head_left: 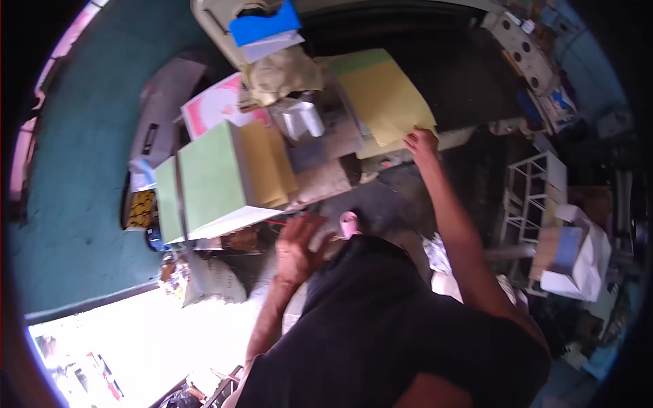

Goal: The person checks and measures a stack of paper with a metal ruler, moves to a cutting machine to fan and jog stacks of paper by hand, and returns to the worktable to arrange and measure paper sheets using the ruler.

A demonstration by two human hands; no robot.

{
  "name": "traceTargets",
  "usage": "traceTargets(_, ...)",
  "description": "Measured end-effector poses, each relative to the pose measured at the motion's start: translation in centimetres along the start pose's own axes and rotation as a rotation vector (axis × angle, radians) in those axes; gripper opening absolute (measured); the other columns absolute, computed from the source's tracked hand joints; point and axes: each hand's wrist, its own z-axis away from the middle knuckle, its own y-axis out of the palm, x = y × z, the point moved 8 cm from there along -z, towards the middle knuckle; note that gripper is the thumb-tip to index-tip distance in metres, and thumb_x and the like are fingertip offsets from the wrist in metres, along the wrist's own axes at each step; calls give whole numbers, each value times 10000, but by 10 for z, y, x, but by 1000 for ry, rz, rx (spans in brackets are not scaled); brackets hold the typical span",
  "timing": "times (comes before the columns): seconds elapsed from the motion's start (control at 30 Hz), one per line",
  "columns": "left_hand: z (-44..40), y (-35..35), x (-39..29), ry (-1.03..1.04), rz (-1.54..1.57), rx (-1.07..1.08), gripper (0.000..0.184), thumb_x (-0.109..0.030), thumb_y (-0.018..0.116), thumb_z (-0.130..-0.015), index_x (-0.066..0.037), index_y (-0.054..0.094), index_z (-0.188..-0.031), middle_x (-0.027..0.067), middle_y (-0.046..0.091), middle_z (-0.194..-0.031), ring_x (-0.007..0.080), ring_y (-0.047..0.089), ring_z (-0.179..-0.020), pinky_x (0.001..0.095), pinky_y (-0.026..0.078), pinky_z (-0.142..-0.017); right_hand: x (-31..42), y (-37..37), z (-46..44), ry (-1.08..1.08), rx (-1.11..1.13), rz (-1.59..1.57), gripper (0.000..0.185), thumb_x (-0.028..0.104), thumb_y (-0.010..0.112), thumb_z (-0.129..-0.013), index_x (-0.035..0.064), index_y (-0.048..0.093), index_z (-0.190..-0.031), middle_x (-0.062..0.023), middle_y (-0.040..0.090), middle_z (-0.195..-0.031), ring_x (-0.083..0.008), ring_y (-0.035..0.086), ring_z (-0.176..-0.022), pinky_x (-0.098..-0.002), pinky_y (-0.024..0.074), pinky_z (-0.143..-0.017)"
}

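Observation:
My right hand (422,143) pinches the near right corner of a large yellow sheet of paper (384,98), its fingers closed on the edge. Green paper (357,61) shows along the sheet's far end. Lower and to the left, my left hand (299,248) hangs in front of the table edge, fingers apart and slightly blurred, holding nothing I can see. Close to it stands a thick stack of light green paper (211,180) with a dark band across it. Yellow sheets (269,163) lie against that stack's right side.
A beige cloth bundle (282,71) and a blue box (265,24) sit beyond the stacks, near a pink-and-white printed sheet (214,102). To the right are a white rack (534,194) and a white carton (578,258). A sack (211,282) stands on the floor at left.

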Motion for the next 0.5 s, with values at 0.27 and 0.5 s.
traceTargets(0.27, 32, 27, 30, -267, 118, 80, 340, -163, 781, -778, -61, 664, -1080, 138, 649, -1052, 349, 615, -1010, 431, 493, -862, 168, -40, 116, -1052, -14, 927, 68, 39, 647, -825, 49, 615, -884, -113, 668, -738, -238, 669, -638, -359, 535, -582)
traceTargets(0.5, -1, 59, -35, -312, 244, 99, 561, -225, 797, -755, -94, 589, -1259, 154, 588, -1207, 361, 545, -1155, 441, 453, -979, 304, 37, 258, -1652, 250, 1496, 80, 26, 623, -822, 58, 633, -895, -114, 624, -848, -324, 635, -763, -428, 513, -633)
